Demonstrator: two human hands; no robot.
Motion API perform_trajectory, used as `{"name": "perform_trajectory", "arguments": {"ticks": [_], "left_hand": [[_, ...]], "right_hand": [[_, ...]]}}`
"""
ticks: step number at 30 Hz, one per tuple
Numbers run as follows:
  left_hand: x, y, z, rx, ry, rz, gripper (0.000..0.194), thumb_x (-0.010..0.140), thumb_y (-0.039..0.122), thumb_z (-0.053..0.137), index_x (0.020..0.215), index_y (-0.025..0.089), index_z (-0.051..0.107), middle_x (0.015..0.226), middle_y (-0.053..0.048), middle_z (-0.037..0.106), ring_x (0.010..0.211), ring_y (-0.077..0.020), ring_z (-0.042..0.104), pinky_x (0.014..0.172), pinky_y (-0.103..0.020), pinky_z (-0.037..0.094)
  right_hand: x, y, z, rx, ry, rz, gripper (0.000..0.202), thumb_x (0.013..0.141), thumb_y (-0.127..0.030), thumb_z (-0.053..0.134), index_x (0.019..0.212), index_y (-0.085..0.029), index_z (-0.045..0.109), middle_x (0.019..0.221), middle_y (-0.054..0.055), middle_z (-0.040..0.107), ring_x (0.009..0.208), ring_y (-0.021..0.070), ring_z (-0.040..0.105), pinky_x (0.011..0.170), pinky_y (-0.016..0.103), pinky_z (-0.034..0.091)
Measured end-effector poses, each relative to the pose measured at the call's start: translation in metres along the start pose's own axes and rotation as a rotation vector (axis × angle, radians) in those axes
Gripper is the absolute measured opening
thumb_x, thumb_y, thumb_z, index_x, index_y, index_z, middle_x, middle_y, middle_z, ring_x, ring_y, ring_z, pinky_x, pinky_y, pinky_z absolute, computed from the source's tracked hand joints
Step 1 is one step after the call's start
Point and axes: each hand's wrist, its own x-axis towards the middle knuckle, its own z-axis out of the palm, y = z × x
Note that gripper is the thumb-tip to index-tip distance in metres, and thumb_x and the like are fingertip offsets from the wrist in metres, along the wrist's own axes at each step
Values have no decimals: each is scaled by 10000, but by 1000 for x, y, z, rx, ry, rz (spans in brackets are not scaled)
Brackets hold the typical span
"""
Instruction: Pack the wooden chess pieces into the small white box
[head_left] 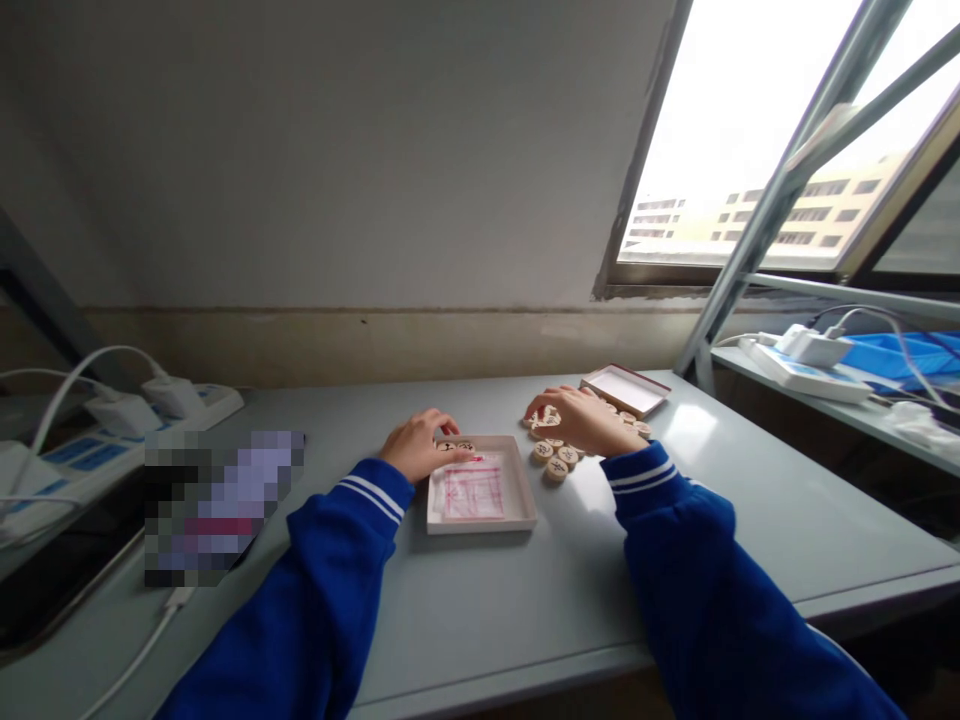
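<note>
My left hand (424, 445) rests at the far left corner of a shallow white box (527, 500), thumb reaching over the inside and fingers apart. Beside its thumb, a couple of round wooden Chinese chess pieces (465, 447) lie in the box. A folded sheet with red printed lines (474, 493) covers much of the box floor. To the right, my right hand (581, 418) is closed over a group of loose Chinese chess pieces (556, 468), its fingertips on one marked piece (551, 416). The hand hides part of the group.
A box lid (626, 388) lies inside-up near the wall, behind the pieces. At left are a blurred-out phone-like object (232, 500), a charging cable (154, 635) and a power strip (217, 405) with plugs. A metal post (757, 230) rises at the right.
</note>
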Motion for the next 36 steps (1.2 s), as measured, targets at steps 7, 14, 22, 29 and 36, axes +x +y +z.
{"name": "perform_trajectory", "arguments": {"ticks": [7, 14, 22, 29, 36], "left_hand": [[2, -2, 3, 3, -21, 5, 356, 607, 514, 589, 791, 209, 589, 831, -11, 577, 700, -160, 513, 590, -251, 345], [1, -2, 3, 8, -35, -30, 376, 590, 537, 591, 790, 218, 602, 829, -13, 582, 707, -171, 515, 569, -255, 339], [8, -21, 1, -216, 88, -11, 438, 693, 555, 449, 837, 179, 619, 911, -53, 555, 729, -152, 515, 698, -279, 411], [6, -28, -3, -259, -102, -62, 365, 649, 467, 503, 796, 154, 620, 727, -32, 600, 631, -142, 489, 611, -256, 389], [6, -26, -3, -293, -128, -50, 370, 659, 462, 495, 806, 144, 617, 708, -30, 600, 629, -142, 495, 582, -242, 367]], "right_hand": [[-5, 10, -7, -36, -219, 18, 199, 677, -376, 592, 835, -275, 658, 868, 20, 631, 746, 171, 551, 639, 274, 348], [-4, 8, -3, -69, -213, -31, 196, 626, -398, 623, 769, -273, 671, 797, 11, 640, 728, 173, 553, 626, 272, 344], [0, -7, -1, 203, 45, -197, 266, 747, -436, 518, 889, -241, 631, 845, 14, 610, 716, 124, 528, 657, 250, 324], [11, -44, 27, 88, 28, -260, 178, 768, -363, 525, 856, -238, 617, 727, -21, 606, 715, 109, 521, 678, 265, 239], [8, -32, 24, 80, 26, -215, 208, 739, -395, 560, 809, -200, 578, 754, -19, 612, 711, 107, 525, 687, 265, 228]]}}
